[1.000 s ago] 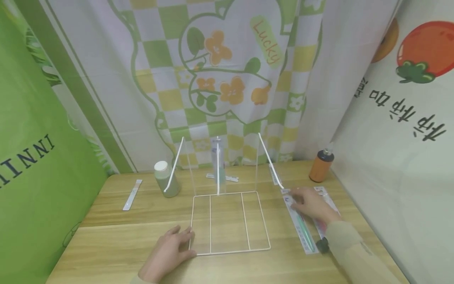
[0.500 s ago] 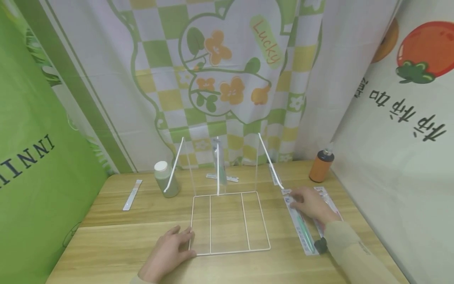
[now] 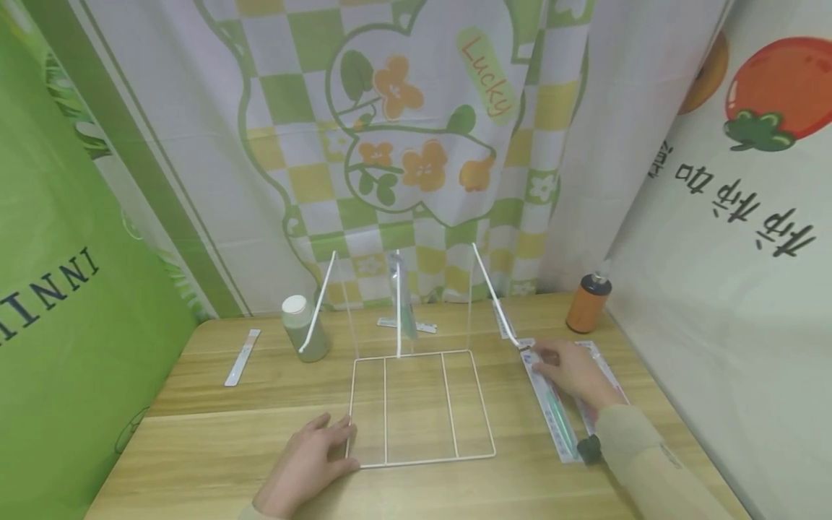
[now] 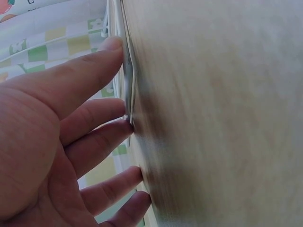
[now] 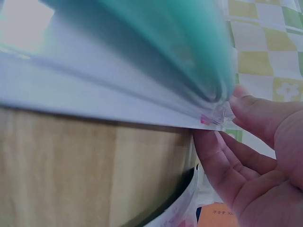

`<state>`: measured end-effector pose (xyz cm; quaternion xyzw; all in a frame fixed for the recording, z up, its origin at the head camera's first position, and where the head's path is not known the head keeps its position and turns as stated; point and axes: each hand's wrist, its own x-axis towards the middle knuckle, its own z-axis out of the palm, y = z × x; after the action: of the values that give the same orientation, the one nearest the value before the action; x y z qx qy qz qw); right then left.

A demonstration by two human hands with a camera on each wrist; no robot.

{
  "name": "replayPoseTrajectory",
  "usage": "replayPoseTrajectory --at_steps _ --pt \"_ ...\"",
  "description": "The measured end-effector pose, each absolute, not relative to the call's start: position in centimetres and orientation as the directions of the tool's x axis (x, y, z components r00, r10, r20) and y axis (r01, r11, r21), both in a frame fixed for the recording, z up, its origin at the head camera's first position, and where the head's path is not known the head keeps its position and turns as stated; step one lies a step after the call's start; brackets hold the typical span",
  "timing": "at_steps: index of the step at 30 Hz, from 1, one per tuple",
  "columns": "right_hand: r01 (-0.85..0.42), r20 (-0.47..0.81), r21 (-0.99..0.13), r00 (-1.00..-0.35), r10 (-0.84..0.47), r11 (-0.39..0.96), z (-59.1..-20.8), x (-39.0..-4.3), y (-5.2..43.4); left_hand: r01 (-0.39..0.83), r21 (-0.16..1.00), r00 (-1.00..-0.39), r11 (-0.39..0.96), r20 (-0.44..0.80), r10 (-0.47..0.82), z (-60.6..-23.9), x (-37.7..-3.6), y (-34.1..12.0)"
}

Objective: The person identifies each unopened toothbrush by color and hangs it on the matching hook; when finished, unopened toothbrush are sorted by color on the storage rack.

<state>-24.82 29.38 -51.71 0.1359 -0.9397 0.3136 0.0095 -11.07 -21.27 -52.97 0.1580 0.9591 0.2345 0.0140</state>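
Observation:
A white wire display rack [image 3: 386, 412] with three long prongs stands on the wooden table. My left hand [image 3: 310, 458] lies at its front left corner, thumb and fingertips touching the base wire, fingers loosely extended in the left wrist view. My right hand [image 3: 575, 372] pinches the top end of a packaged green toothbrush [image 3: 557, 422] between thumb and fingers. That end of its card is right at the tip of the right prong [image 3: 497, 296]. From the middle prong hangs another toothbrush pack [image 3: 404, 300], turned partly sideways.
Another pack [image 3: 601, 368] lies under the right forearm. Flat narrow packs lie at the left [image 3: 243, 357], behind the rack [image 3: 422, 327] and near the right prong [image 3: 503, 320]. A grey-green bottle [image 3: 305, 332] stands left of the rack, an orange bottle [image 3: 588, 303] at the back right.
My right hand has lifted the top of the toothbrush pack slightly, up to the right prong's tip. The pack on the middle prong has turned sideways. My left hand has stayed put.

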Motion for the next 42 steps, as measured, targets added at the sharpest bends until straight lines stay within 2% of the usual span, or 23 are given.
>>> replayPoseTrajectory --at_steps 21,30,42 --pt "-0.263 0.154 -0.596 -0.965 -0.213 0.758 -51.6 -24.9 29.2 0.305 0.457 -0.947 0.835 0.054 0.316 -53.0 -11.1 -21.3" --pt "-0.255 0.161 -0.634 -0.967 -0.198 0.730 -50.0 -24.3 28.0 0.306 0.453 -0.948 0.837 0.058 0.314 -53.0 -11.0 -21.2" --pt "-0.395 0.350 -0.671 -0.915 -0.202 0.627 -46.6 -22.6 24.0 0.293 0.454 -0.951 0.841 0.048 0.305 -53.1 -11.1 -21.2"
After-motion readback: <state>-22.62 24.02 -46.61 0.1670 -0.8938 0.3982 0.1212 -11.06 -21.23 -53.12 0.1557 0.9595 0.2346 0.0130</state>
